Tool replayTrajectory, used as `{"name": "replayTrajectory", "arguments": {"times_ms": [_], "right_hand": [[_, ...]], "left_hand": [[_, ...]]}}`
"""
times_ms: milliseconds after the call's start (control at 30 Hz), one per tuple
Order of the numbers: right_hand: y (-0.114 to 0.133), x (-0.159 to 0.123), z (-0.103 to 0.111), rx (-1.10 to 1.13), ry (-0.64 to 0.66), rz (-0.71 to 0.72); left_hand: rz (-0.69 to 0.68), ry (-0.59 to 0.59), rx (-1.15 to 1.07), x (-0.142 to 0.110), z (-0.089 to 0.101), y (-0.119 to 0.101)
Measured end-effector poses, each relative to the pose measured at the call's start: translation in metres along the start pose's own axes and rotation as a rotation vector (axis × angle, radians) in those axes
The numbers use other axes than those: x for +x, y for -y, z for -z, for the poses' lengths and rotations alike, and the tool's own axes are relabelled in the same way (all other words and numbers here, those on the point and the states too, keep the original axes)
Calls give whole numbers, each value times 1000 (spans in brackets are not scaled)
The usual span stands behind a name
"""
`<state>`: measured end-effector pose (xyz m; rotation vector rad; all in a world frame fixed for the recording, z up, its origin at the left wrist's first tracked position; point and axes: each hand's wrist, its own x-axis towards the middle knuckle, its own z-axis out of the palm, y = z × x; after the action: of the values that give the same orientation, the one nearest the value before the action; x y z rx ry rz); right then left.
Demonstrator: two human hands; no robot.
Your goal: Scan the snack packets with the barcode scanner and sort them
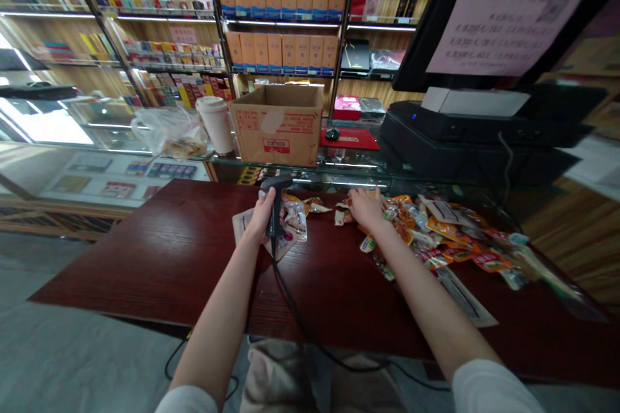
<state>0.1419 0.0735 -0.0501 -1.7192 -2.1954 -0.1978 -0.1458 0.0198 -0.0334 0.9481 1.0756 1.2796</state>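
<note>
My left hand [261,211] is wrapped round the grip of a black barcode scanner [275,219], whose cable [295,310] hangs over the front edge of the table. Under and beside the scanner lie several snack packets [295,216], clear and pale, some with orange. My right hand [367,208] is at the left side of a loose heap of snack packets [411,226]. Its fingers are curled on a small packet with brown contents [343,214]; the fingertips are partly hidden.
The dark red wooden table [159,251] meets a glass counter behind it. On that counter stand an open cardboard box [276,132], a white paper cup [216,126], a plastic bag [169,132] and a mouse [332,134]. A monitor [421,45] and black till equipment [445,142] stand right.
</note>
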Motion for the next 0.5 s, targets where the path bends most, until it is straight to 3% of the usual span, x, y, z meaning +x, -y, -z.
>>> {"name": "replayTrajectory", "arguments": {"times_ms": [67, 200, 367, 500], "right_hand": [[17, 5, 2, 58, -14, 109], [50, 13, -6, 211, 170, 240], [53, 13, -24, 305, 204, 185], [40, 10, -31, 589, 136, 68]], "left_hand": [[12, -2, -6, 1, 0, 1], [2, 17, -1, 2, 1, 3], [-14, 24, 13, 1, 0, 4], [-5, 8, 3, 2, -3, 5]]}}
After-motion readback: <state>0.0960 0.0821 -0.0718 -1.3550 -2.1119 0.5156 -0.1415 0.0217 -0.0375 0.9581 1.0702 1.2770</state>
